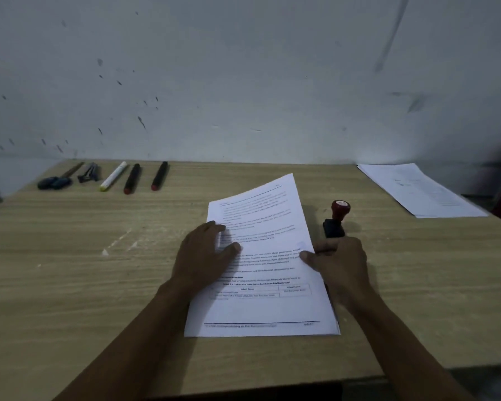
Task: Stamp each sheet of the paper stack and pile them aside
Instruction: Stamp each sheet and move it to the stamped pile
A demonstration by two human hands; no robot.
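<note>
Both forearms reach in from the near edge of the wooden table (70, 256), which runs back to a scuffed white wall (243, 68). On the table, straight ahead of the person, lies the paper stack (261, 308), printed side up and turned slightly askew; its top sheet lifts a little at the far end. A second pile of sheets (417, 189) sits well apart at the far right corner of the table.

Left hand (203, 253): laid flat on the left part of the stack, fingers straight and spread, pressing the paper down. Right hand (340, 261): at the right edge of the stack, thumb on top of the top sheet at its margin, remaining fingers curled beyond the edge; whether they pinch the sheet from below cannot be told. The two hands are apart, one at each side of the stack.

Stamp (336, 218): black base, red knob handle, standing upright on the table just beyond the right hand's knuckles and just beside the stack, not gripped.

Along the far left edge, in a row: a screwdriver (58, 178), a dark clip-like tool (88, 172), a white marker (113, 176) and two black markers (132, 178) with red ends.
</note>
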